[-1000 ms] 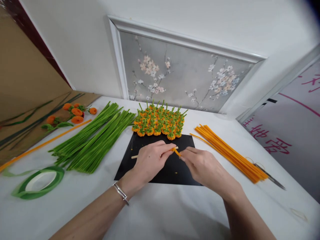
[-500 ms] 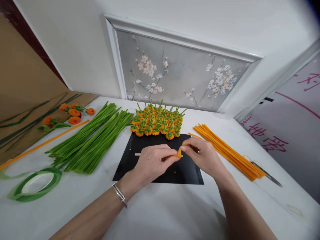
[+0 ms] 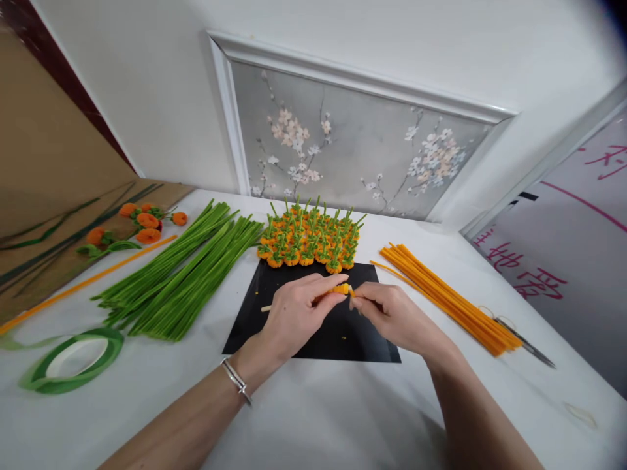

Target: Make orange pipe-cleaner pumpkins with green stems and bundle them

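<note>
My left hand (image 3: 298, 310) is closed around a thin pale stick (image 3: 266, 309), its end poking out on the left. An orange pipe cleaner (image 3: 340, 288) is coiled round the stick and shows between my left thumb and forefinger. My right hand (image 3: 392, 313) pinches the loose end of that pipe cleaner, just beyond the stick's tip. Both hands are above a black mat (image 3: 362, 343) dotted with small orange bits. Behind it stand rows of small orange pipe-cleaner pieces (image 3: 306, 258) with green stems pointing up.
Green pipe cleaners (image 3: 181, 281) lie in bundles to the left, above a roll of green tape (image 3: 110, 352). A single orange pipe cleaner (image 3: 98, 277) and several orange flowers (image 3: 148, 235) are farther left. On the right, an orange bundle (image 3: 450, 300) partly covers a pointed metal tool (image 3: 536, 354).
The stick has tilted, its left end lower. The orange coil now shows more clearly at my left fingertips, and my right hand has shifted slightly down, still pinching the pipe cleaner.
</note>
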{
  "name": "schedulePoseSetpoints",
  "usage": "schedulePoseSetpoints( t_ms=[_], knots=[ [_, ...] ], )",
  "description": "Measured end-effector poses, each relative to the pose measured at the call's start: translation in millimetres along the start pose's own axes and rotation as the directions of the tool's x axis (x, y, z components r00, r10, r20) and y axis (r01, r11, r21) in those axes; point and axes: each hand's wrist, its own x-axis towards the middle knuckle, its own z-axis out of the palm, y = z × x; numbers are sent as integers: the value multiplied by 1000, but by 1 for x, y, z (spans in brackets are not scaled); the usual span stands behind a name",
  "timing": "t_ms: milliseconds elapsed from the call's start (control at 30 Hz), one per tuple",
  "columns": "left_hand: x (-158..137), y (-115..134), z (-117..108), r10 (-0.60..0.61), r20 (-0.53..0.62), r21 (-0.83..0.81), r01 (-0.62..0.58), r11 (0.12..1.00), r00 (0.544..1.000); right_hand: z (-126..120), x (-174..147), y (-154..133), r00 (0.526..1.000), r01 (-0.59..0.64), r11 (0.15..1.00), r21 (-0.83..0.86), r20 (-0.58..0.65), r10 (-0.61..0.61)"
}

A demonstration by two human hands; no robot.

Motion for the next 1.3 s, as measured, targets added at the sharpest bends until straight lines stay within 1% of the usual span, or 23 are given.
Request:
schedulePoseSetpoints(
  t_ms=[133, 267, 433, 567, 700, 767, 833, 900, 1000, 1033, 1067, 1100, 1167, 1200, 1233, 1267, 1300],
  knots=[
    [0, -1, 0, -19, 6, 11, 19, 1000, 1000, 3, -1, -3, 1000, 16, 998, -55, 1, -16],
    [-1, -2, 0, -16, 19, 111, 14, 994, 1000, 8, -4, -7, 999, 21, 986, -168, -26, -26],
    [-3, -5, 1, 60, 59, 273, -74, 959, 996, 13, -5, -11, 998, 30, 935, -354, -47, -50],
    [-2, -6, 0, 148, 67, 352, -162, 922, 987, 13, -4, -10, 996, 36, 931, -364, -63, -63],
    [0, -6, 0, 210, 147, 362, -250, 898, 967, 12, -3, -6, 995, 38, 966, -255, -76, -59],
    [0, -6, 0, 224, 191, 327, -277, 903, 956, 10, -3, -5, 997, 25, 986, -167, -72, -37],
    [1, -6, 0, 232, 227, 236, -284, 929, 946, 7, -2, -4, 998, -10, 998, -64, -55, 6],
    [1, -5, -1, 227, 251, 119, -262, 958, 941, 4, -2, -2, 998, -65, 997, 47, -22, 66],
    [1, -4, 0, 207, 243, -33, -205, 978, 948, 3, 0, 0, 988, -153, 956, 250, 45, 147],
    [0, -4, 1, 190, 229, -70, -178, 981, 955, 3, 1, 1, 982, -187, 920, 344, 71, 173],
    [0, -3, 1, 164, 213, -99, -146, 984, 963, 5, 3, 2, 974, -226, 860, 457, 100, 203],
    [0, -2, 2, 132, 197, -121, -110, 987, 972, 7, 4, 2, 961, -272, 760, 591, 135, 240],
    [0, 0, 3, 63, 152, -153, -39, 987, 986, 13, 7, 4, 929, -341, 476, 811, 211, 306],
    [-1, 1, 4, 38, 134, -165, -16, 986, 990, 17, 8, 5, 914, -353, 343, 870, 242, 327],
    [-1, 1, 4, 20, 119, -172, 1, 985, 993, 21, 9, 5, 902, -356, 245, 902, 263, 342],
    [-1, 2, 4, 5, 110, -173, 14, 985, 994, 25, 10, 6, 896, -352, 189, 917, 271, 352],
    [-1, 2, 4, -9, 109, -169, 28, 985, 994, 29, 11, 6, 894, -348, 167, 922, 273, 356]
  ],
)
